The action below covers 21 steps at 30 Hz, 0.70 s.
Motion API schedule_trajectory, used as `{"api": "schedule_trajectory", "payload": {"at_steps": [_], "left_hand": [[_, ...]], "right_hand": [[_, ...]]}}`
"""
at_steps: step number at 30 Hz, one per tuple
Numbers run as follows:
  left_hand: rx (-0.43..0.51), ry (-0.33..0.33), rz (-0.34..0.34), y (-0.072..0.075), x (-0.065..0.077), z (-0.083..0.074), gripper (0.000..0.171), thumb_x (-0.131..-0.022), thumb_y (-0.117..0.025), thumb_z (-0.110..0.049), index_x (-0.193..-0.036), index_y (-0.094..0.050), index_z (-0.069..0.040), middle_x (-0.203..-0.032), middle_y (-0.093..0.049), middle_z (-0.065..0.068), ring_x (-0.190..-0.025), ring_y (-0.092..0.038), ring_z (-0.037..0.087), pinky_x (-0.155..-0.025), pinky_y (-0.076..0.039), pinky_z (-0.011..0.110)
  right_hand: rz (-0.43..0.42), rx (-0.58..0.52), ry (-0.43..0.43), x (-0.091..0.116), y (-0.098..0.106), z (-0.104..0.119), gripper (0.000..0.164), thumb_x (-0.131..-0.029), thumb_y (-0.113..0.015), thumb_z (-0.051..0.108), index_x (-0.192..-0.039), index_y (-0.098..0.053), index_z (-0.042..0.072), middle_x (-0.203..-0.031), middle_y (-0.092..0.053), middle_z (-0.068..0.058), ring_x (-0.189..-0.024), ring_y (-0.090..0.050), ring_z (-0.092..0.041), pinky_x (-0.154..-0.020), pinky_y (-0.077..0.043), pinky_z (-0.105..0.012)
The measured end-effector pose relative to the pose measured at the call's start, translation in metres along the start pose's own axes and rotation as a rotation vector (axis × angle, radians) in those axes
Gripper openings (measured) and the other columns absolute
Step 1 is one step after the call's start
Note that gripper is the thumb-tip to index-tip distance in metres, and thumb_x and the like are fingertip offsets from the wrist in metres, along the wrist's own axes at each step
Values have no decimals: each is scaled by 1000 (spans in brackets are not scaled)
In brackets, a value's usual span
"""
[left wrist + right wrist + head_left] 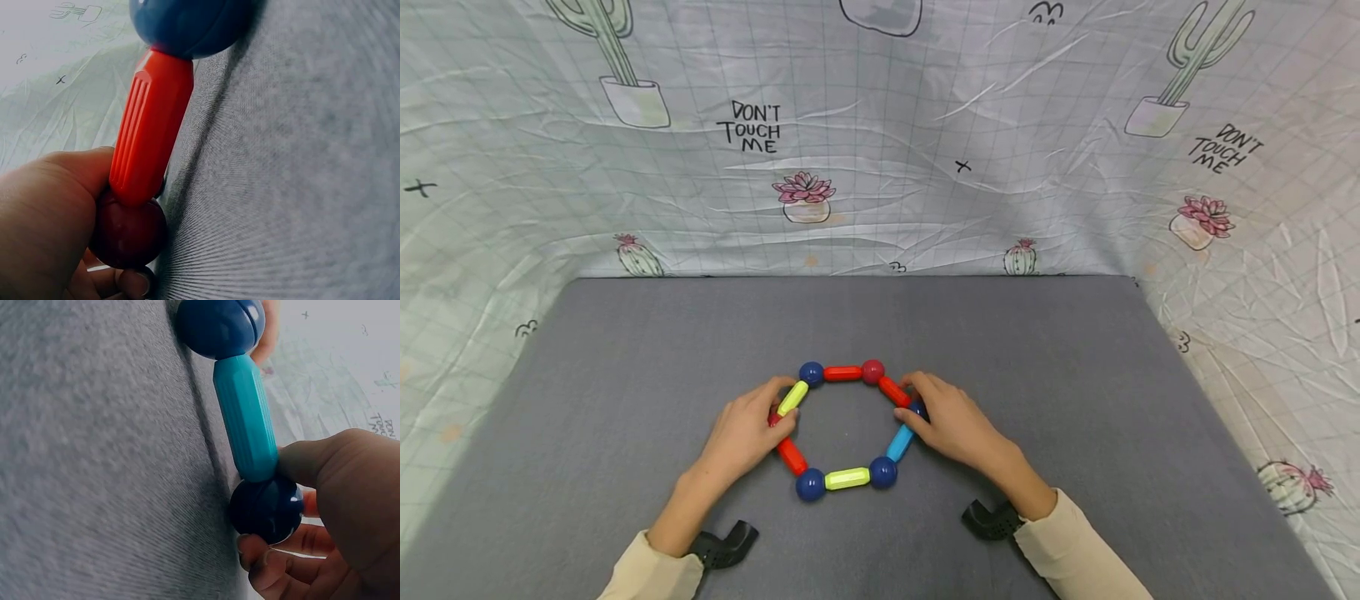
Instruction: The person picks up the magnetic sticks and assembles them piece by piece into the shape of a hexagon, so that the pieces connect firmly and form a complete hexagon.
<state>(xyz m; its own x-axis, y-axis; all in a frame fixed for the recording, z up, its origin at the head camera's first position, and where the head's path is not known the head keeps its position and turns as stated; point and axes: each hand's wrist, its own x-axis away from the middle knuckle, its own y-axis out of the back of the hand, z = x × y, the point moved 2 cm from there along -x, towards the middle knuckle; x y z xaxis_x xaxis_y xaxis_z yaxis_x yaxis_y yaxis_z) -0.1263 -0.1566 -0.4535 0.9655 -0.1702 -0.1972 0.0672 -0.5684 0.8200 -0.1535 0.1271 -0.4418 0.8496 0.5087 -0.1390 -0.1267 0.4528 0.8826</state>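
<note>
A six-sided ring of coloured rods and balls, like a magnetic building set, lies on the grey table. My left hand curls round the red ball at the ring's left corner, where a yellow-green rod and a red rod meet. At the right corner, my right hand holds a dark blue ball between thumb and fingers. A light blue rod runs from it to the near-right blue ball. The near-left blue ball and far-left blue ball are untouched.
Another yellow-green rod forms the ring's near side. A red rod and a red ball sit on its far side. A printed cloth hangs behind the table. Black wrist mounts are under both forearms.
</note>
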Motion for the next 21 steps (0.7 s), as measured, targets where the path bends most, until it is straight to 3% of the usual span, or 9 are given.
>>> {"api": "schedule_trajectory", "payload": {"at_steps": [9, 21], "left_hand": [[1, -10, -10, 0, 0, 0, 37, -82, -71, -14, -116, -61, -9, -69, -47, -5, -48, -36, 8, -44, -28, 25], [-92, -80, 59, 14, 0, 4, 50, -82, -77, -26, -126, -57, -12, -66, -42, -6, -49, -35, 8, -43, -26, 24]], "right_hand": [[16, -34, 13, 0, -4, 4, 41, -91, -66, 33, -126, -54, 14, -104, -59, 1, -77, -53, -9, -68, -47, -29], [14, -41, 14, 0, -5, 6, 42, -91, -66, 34, -127, -54, 15, -106, -59, 1, -80, -54, -9, -70, -48, -30]]}}
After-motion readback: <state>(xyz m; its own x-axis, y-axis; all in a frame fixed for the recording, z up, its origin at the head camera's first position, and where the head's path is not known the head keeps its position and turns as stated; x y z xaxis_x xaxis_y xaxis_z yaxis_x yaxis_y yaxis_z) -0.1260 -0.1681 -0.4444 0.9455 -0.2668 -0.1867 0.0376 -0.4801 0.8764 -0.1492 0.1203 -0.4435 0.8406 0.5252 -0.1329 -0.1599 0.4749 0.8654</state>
